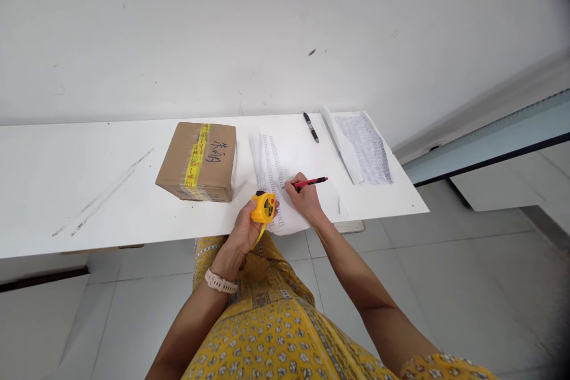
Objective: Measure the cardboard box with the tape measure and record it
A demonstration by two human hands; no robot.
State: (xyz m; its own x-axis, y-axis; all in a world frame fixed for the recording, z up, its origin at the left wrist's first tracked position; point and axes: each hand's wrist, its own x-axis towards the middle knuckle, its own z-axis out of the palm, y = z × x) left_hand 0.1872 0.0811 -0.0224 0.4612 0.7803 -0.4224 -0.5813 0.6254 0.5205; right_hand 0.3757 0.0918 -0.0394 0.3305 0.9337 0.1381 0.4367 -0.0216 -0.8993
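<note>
My left hand point(246, 227) is closed around a yellow tape measure point(263, 208) at the table's front edge, with the yellow strap hanging below it. My right hand point(304, 197) grips a red pen point(312, 182) with its tip down on a stack of white paper point(291, 160). Columns of small handwriting run down the left part of the top sheet. Left of the paper sits a taped cardboard box point(214, 160), with yellow printed tape across it and dark handwriting on its top.
A black pen point(311, 127) lies behind the paper. Densely written sheets point(365, 148) rest at the right end of the white table point(111, 184). A wall point(222, 41) rises behind it, and a glass panel edge point(490, 142) stands to the right.
</note>
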